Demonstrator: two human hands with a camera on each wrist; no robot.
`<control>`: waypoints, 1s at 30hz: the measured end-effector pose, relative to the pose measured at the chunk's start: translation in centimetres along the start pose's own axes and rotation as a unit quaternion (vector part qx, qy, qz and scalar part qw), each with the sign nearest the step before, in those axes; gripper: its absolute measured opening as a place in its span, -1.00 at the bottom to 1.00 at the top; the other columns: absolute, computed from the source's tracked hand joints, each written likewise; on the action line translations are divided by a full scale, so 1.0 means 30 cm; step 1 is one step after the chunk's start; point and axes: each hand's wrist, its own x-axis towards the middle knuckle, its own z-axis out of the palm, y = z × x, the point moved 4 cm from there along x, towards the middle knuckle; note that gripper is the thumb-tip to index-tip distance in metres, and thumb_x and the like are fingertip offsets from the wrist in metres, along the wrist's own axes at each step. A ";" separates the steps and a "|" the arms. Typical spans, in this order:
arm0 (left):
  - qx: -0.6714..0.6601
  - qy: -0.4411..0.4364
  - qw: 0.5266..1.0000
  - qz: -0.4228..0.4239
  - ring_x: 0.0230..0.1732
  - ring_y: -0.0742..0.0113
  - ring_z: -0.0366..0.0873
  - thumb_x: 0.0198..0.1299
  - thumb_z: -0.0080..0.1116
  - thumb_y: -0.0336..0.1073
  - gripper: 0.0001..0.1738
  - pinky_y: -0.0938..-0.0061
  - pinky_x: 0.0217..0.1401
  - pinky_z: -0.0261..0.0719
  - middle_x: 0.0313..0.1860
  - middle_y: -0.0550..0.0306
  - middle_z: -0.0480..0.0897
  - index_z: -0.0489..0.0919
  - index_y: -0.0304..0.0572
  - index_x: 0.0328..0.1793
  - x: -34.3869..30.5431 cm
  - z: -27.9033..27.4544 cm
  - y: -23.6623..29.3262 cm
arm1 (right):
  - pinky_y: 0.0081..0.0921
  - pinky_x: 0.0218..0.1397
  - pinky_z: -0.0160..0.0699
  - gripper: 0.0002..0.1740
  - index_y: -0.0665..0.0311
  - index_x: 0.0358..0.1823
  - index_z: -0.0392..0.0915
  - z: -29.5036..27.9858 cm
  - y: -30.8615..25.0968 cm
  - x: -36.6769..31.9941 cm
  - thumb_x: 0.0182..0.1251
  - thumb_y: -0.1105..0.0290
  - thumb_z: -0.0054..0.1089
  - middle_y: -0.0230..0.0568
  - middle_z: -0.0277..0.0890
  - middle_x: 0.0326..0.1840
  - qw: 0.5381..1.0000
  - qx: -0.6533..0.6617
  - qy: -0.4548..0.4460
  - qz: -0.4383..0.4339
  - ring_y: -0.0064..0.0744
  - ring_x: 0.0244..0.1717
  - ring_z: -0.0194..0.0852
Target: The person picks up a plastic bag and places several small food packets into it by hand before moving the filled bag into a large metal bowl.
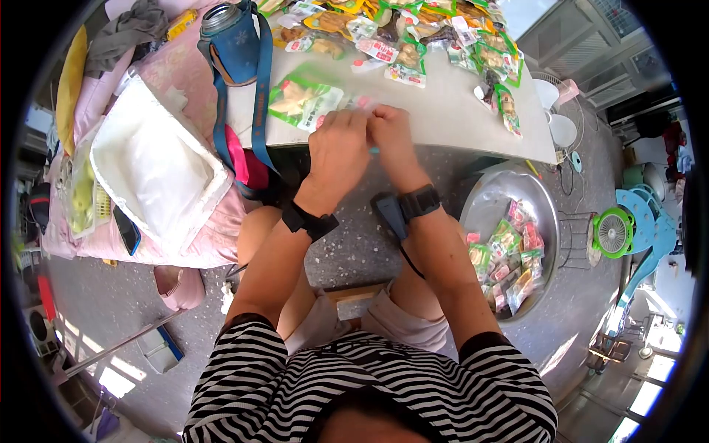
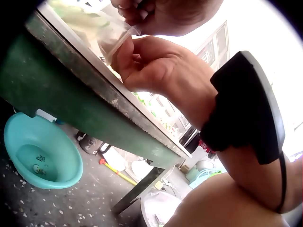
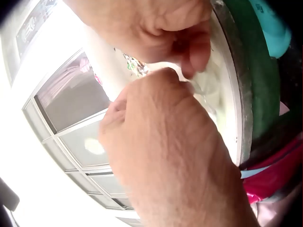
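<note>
Both hands meet over the front edge of the pale table [image 1: 458, 122]. In the left wrist view, my left hand [image 2: 173, 14] and my right hand [image 2: 158, 66] pinch a crumpled piece of clear plastic [image 2: 116, 40] between their fingertips. The head view has the left hand [image 1: 340, 144] and right hand [image 1: 395, 144] close together, backs upward, hiding most of the plastic. A green-and-clear food packet [image 1: 304, 96] with pale pieces inside lies just beyond the left hand. The right wrist view shows the left hand [image 3: 165, 132] below the right hand [image 3: 151, 23].
Many colourful snack packets [image 1: 406, 44] cover the table's far side. A blue bottle [image 1: 236, 48] with a strap stands at its left, beside a white foam box [image 1: 155, 166]. At the right sits a metal basin [image 1: 543, 199] of small packets. A teal basin [image 2: 66, 158] is under the table.
</note>
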 end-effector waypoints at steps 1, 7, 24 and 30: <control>0.008 -0.006 1.000 -0.017 -0.29 -0.05 0.55 -0.05 0.14 -0.50 -0.92 0.12 -0.36 0.51 -0.42 -0.01 0.53 0.49 -0.25 -0.39 0.001 -0.002 -0.016 | -0.69 -0.70 0.28 -0.81 0.40 -0.53 0.57 0.003 -0.037 -0.022 0.20 0.44 0.20 -0.29 0.52 -0.64 0.999 -0.006 -0.037 0.031 -0.63 -0.71 0.39; 0.027 -0.011 0.999 -0.037 -0.31 -0.07 0.55 0.00 0.14 -0.50 -0.94 0.11 -0.35 0.49 -0.42 -0.05 0.53 0.48 -0.26 -0.39 0.002 0.001 -0.055 | -0.70 -0.72 0.22 -0.82 0.37 -0.51 0.59 -0.037 -0.072 -0.054 0.20 0.43 0.21 -0.35 0.48 -0.67 0.999 0.009 0.052 0.006 -0.70 -0.72 0.34; -0.017 -0.019 1.000 -0.009 -0.33 -0.09 0.53 -0.03 0.13 -0.52 -0.92 0.13 -0.33 0.49 -0.43 -0.04 0.53 0.50 -0.25 -0.37 0.001 0.001 -0.035 | -0.64 -0.65 0.26 -0.86 0.44 -0.54 0.56 -0.016 -0.042 -0.011 0.15 0.55 0.17 -0.33 0.46 -0.68 0.999 0.003 0.026 -0.020 -0.65 -0.70 0.33; -0.043 -0.055 0.997 -0.027 -0.29 -0.09 0.54 0.01 0.15 -0.47 -0.87 0.14 -0.30 0.50 -0.42 -0.04 0.52 0.56 -0.25 -0.27 -0.002 -0.004 -0.039 | -0.68 -0.67 0.25 -0.86 0.38 -0.50 0.61 -0.028 -0.037 -0.031 0.15 0.47 0.17 -0.38 0.46 -0.68 0.986 -0.099 -0.128 0.051 -0.68 -0.69 0.33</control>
